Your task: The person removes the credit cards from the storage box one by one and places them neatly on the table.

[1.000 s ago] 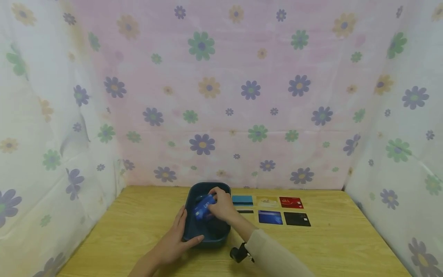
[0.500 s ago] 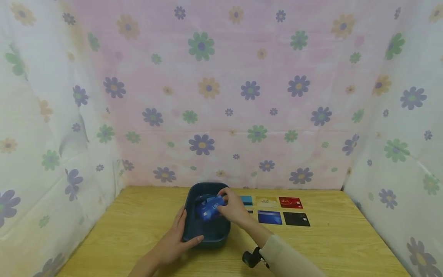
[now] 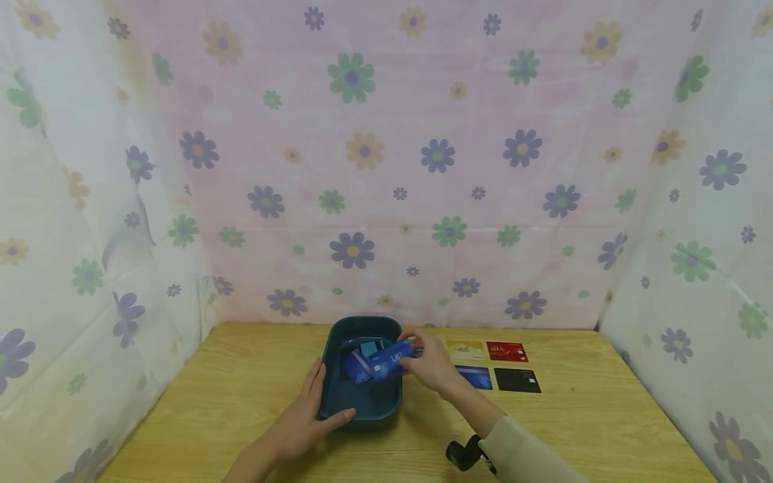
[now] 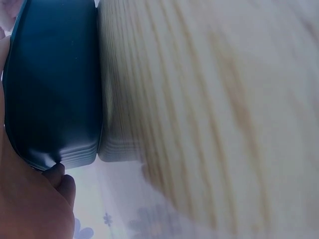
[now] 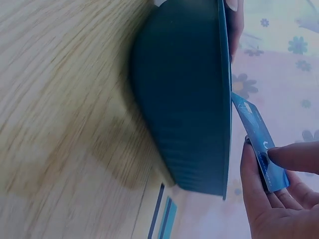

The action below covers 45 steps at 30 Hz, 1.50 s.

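A dark teal plastic bin (image 3: 362, 409) stands on the table, with a dark blue card (image 3: 356, 367) and a light blue card (image 3: 371, 348) visible inside. Around its left side and near corner, my left hand (image 3: 302, 416) holds it, thumb by the near rim. In the left wrist view, bent fingertips (image 4: 62, 181) touch the wall below the rim. My right hand (image 3: 430, 360) pinches a blue VIP card (image 3: 392, 359) between thumb and fingers over the bin's right rim. The right wrist view shows this card (image 5: 256, 134) tilted, its far end at the rim.
Right of the bin lie a gold card (image 3: 465, 349), a red VIP card (image 3: 508, 351), a blue card (image 3: 475, 377) and a black card (image 3: 517, 380). A light blue striped card (image 5: 168, 219) lies beside the bin, hidden behind my right hand from above. Floral cloth (image 3: 392, 168) encloses the table.
My right hand has moved right with the blue VIP card, from inside the bin to its right rim. More of the cards in the bin now shows. The left hand has stayed put.
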Available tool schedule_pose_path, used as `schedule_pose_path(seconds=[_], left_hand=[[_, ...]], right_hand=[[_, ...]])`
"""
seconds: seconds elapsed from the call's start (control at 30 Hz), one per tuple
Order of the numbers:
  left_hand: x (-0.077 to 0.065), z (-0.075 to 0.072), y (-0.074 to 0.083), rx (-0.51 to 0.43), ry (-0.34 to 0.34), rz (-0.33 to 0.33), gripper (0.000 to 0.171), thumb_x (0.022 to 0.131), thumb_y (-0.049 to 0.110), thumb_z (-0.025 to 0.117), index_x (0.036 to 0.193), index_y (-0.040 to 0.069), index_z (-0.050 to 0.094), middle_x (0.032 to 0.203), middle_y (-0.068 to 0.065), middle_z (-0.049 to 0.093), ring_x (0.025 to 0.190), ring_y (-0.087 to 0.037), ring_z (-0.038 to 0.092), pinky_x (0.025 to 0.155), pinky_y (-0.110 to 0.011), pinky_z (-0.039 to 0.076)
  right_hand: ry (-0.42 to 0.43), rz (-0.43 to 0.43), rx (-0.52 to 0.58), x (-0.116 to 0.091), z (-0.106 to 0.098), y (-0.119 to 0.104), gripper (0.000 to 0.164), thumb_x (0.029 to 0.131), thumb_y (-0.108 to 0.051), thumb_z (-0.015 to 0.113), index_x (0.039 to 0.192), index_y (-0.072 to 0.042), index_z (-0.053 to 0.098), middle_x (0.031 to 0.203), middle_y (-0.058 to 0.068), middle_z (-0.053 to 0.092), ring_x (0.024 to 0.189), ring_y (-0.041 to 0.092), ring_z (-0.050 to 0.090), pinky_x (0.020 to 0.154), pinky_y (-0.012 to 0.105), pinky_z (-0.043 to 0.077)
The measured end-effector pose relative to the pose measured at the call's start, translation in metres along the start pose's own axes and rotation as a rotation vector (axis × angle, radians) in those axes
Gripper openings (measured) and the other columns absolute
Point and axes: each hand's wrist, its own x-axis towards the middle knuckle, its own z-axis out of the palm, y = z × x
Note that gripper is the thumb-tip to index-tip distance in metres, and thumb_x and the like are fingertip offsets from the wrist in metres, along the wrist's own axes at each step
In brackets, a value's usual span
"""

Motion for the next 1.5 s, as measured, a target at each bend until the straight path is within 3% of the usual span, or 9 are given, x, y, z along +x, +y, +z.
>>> schedule_pose_path(seconds=[0.27, 0.43, 0.6, 0.8, 0.93, 1.03, 1.3, 1.5], left_hand=[[0.0, -0.001, 0.0, 0.01, 0.001, 0.006, 0.118, 0.089, 0.069, 0.065, 0.165, 0.006, 0.001, 0.172, -0.012, -0.007, 0.152, -0.047, 0.019, 0.114, -0.068, 0.027], [0.0, -0.001, 0.0, 0.002, 0.001, 0.005, 0.119, 0.089, 0.07, 0.065, 0.165, 0.007, 0.001, 0.172, -0.011, -0.007, 0.152, -0.047, 0.018, 0.114, -0.068, 0.027], [0.0, -0.001, 0.001, -0.005, 0.001, 0.007, 0.119, 0.089, 0.069, 0.066, 0.165, 0.007, 0.0, 0.172, -0.012, -0.008, 0.152, -0.047, 0.017, 0.115, -0.068, 0.027], [-0.001, -0.002, 0.002, -0.005, 0.006, 0.009, 0.118, 0.089, 0.069, 0.066, 0.165, 0.007, 0.0, 0.172, -0.012, -0.008, 0.153, -0.047, 0.016, 0.115, -0.068, 0.026], [-0.001, -0.002, 0.003, -0.012, -0.002, 0.004, 0.118, 0.089, 0.069, 0.066, 0.165, 0.008, -0.001, 0.172, -0.01, -0.009, 0.153, -0.047, 0.016, 0.114, -0.068, 0.027], [-0.001, -0.002, 0.002, -0.015, -0.01, -0.003, 0.118, 0.089, 0.069, 0.065, 0.165, 0.008, -0.001, 0.172, -0.009, -0.01, 0.153, -0.046, 0.017, 0.114, -0.068, 0.028], [-0.001, -0.001, 0.002, -0.009, -0.01, -0.008, 0.118, 0.089, 0.071, 0.065, 0.165, 0.008, -0.001, 0.172, -0.008, -0.009, 0.152, -0.047, 0.019, 0.113, -0.068, 0.029], [-0.001, 0.0, 0.002, -0.003, -0.008, -0.007, 0.118, 0.089, 0.071, 0.064, 0.165, 0.008, -0.001, 0.172, -0.009, -0.009, 0.152, -0.047, 0.019, 0.113, -0.068, 0.029]], right_hand=[[0.055, 0.036, 0.005, -0.009, -0.014, 0.009, 0.035, 0.088, 0.007, 0.07, 0.12, 0.0, 0.061, 0.107, 0.019, 0.064, 0.082, 0.021, 0.066, 0.072, 0.043, 0.059], [0.095, 0.056, -0.027, -0.014, -0.021, 0.012, 0.033, 0.086, 0.005, 0.074, 0.116, -0.003, 0.063, 0.113, 0.02, 0.061, 0.083, 0.022, 0.064, 0.067, 0.036, 0.055], [0.104, 0.072, -0.013, -0.018, -0.028, 0.017, 0.03, 0.085, 0.004, 0.075, 0.112, -0.005, 0.064, 0.111, 0.018, 0.061, 0.069, 0.018, 0.055, 0.064, 0.033, 0.051], [0.091, 0.107, 0.035, -0.026, -0.038, 0.023, 0.028, 0.088, 0.002, 0.075, 0.112, -0.004, 0.063, 0.108, 0.018, 0.061, 0.064, 0.017, 0.052, 0.065, 0.039, 0.053], [0.102, 0.125, 0.044, -0.032, -0.044, 0.027, 0.026, 0.089, 0.003, 0.074, 0.112, -0.003, 0.063, 0.122, 0.022, 0.062, 0.089, 0.027, 0.062, 0.071, 0.043, 0.057], [0.121, 0.139, 0.031, -0.037, -0.046, 0.031, 0.027, 0.088, 0.003, 0.075, 0.112, -0.002, 0.064, 0.132, 0.025, 0.057, 0.112, 0.036, 0.06, 0.074, 0.043, 0.058], [0.105, 0.173, -0.069, -0.049, -0.043, 0.048, 0.029, 0.084, 0.003, 0.078, 0.11, -0.004, 0.066, 0.126, 0.023, 0.059, 0.12, 0.043, 0.056, 0.084, 0.048, 0.055], [0.051, 0.176, -0.084, -0.052, -0.036, 0.056, 0.029, 0.081, 0.007, 0.075, 0.107, -0.002, 0.063, 0.099, 0.013, 0.055, 0.088, 0.026, 0.05, 0.065, 0.035, 0.044]])
